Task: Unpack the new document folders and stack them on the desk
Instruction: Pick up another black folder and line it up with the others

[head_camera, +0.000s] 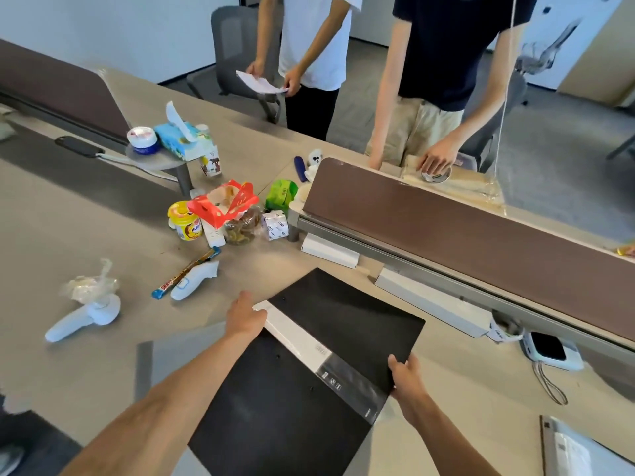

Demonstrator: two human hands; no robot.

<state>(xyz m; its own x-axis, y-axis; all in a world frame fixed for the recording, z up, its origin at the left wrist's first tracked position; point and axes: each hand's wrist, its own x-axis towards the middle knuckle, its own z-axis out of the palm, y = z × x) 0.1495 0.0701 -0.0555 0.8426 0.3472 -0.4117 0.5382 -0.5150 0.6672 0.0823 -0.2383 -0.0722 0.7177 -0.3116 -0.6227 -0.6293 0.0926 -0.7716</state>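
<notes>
Left hand (244,319), right hand (405,374) pinch flat black plastic folder (343,324) at opposite edges; risk: glossy spine slips from fingertips.

Both people (446,63) across the desk are cut off at the top edge — torsos and arms only. The folder's (292,407) near corner runs off the bottom. Spine label print is too small to read, and the lower-right papers (577,448) are cropped.

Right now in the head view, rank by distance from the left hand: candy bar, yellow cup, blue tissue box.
From the left hand:
1. candy bar, just up-left on the desk.
2. yellow cup, farther back in the snack cluster.
3. blue tissue box, farthest, on the round stand.
</notes>
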